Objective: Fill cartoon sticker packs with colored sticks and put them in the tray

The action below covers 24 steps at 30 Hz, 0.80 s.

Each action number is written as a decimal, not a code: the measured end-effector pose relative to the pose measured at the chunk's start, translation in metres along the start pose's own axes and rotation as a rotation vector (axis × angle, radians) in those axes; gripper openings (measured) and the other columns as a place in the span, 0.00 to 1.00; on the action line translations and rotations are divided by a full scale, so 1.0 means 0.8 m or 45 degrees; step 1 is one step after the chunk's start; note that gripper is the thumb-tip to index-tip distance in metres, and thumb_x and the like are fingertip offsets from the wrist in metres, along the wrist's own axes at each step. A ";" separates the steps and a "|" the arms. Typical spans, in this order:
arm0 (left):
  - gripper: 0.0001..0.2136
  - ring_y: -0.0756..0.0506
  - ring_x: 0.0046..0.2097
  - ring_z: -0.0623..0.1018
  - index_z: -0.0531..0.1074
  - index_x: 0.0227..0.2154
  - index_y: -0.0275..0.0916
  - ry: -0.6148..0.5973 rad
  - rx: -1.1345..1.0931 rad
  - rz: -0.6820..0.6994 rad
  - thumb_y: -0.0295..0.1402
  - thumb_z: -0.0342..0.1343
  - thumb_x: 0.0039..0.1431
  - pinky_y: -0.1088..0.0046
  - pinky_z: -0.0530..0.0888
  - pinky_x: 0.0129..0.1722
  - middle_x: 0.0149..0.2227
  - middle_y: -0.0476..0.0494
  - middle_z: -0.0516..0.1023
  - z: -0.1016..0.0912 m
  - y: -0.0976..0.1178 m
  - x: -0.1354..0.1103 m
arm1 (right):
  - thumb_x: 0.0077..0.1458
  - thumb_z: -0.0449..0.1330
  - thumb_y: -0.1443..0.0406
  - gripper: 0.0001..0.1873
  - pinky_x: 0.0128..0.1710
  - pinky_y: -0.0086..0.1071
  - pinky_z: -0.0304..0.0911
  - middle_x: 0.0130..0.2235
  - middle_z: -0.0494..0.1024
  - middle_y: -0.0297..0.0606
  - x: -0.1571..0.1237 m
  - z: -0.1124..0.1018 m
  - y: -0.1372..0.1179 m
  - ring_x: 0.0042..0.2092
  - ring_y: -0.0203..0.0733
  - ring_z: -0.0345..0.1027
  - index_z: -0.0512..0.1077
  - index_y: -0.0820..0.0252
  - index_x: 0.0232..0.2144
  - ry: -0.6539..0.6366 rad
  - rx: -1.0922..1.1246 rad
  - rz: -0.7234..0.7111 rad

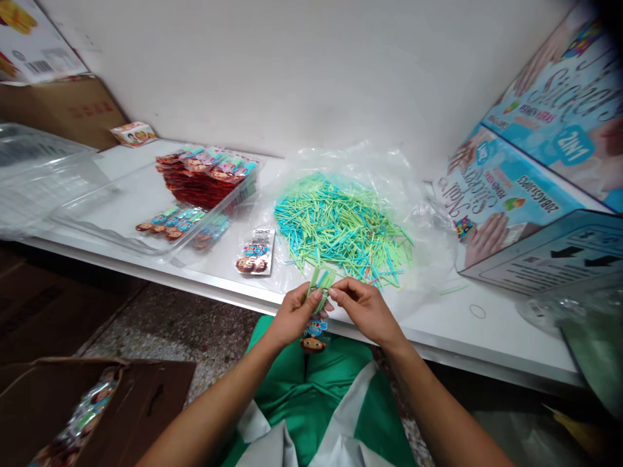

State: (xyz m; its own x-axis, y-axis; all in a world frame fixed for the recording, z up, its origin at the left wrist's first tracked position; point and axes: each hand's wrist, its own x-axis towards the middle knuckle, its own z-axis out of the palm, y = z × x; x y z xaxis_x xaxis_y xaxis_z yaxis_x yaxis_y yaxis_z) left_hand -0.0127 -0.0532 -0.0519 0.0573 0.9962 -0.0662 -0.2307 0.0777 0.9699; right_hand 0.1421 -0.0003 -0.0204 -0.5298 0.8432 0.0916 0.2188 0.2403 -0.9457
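Observation:
My left hand (294, 314) and my right hand (363, 308) meet at the table's front edge, both pinched on a small bundle of green sticks (320, 281). A small clear packet with a cartoon card (313, 334) hangs below my left hand's fingers. Just beyond lies a heap of green and blue sticks (341, 227) on a clear plastic sheet (418, 214). Another cartoon card packet (256, 251) lies flat to the left of the heap.
A clear tray (121, 201) at the left holds stacked red packets (207, 175) and several loose ones. Printed sticker boxes (545, 175) stand at the right. An open cardboard box (63, 408) with packets sits on the floor, lower left.

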 end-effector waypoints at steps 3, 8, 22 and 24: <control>0.17 0.46 0.40 0.75 0.71 0.43 0.35 -0.029 0.097 0.115 0.42 0.51 0.57 0.71 0.71 0.39 0.37 0.41 0.76 -0.006 0.008 -0.001 | 0.56 0.54 0.60 0.11 0.35 0.31 0.62 0.30 0.73 0.37 0.001 0.001 -0.007 0.33 0.38 0.67 0.72 0.60 0.29 0.070 -0.016 -0.098; 0.25 0.43 0.47 0.72 0.64 0.54 0.40 -0.060 0.140 0.108 0.38 0.58 0.53 0.67 0.70 0.45 0.48 0.41 0.72 -0.014 0.020 -0.007 | 0.55 0.57 0.64 0.07 0.37 0.32 0.61 0.30 0.73 0.36 0.003 0.002 -0.012 0.35 0.38 0.66 0.74 0.58 0.29 0.137 -0.098 -0.238; 0.15 0.45 0.41 0.74 0.72 0.39 0.37 0.022 -0.052 0.058 0.34 0.62 0.47 0.64 0.72 0.43 0.38 0.44 0.74 -0.016 0.001 -0.004 | 0.54 0.58 0.64 0.04 0.35 0.31 0.62 0.32 0.73 0.35 0.012 0.001 -0.014 0.35 0.37 0.66 0.74 0.56 0.31 0.282 0.068 -0.280; 0.13 0.46 0.37 0.74 0.72 0.35 0.36 0.047 -0.108 0.032 0.37 0.61 0.49 0.64 0.74 0.40 0.35 0.45 0.74 -0.015 0.001 -0.005 | 0.54 0.58 0.63 0.05 0.36 0.32 0.62 0.31 0.73 0.35 0.013 0.003 -0.018 0.34 0.37 0.66 0.73 0.56 0.30 0.255 0.048 -0.245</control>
State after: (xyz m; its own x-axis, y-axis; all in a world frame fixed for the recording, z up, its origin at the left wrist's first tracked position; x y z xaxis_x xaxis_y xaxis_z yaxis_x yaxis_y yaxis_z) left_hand -0.0250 -0.0564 -0.0540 0.0151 0.9985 -0.0524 -0.3133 0.0545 0.9481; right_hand 0.1316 0.0040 -0.0065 -0.3855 0.8628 0.3270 0.0975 0.3905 -0.9154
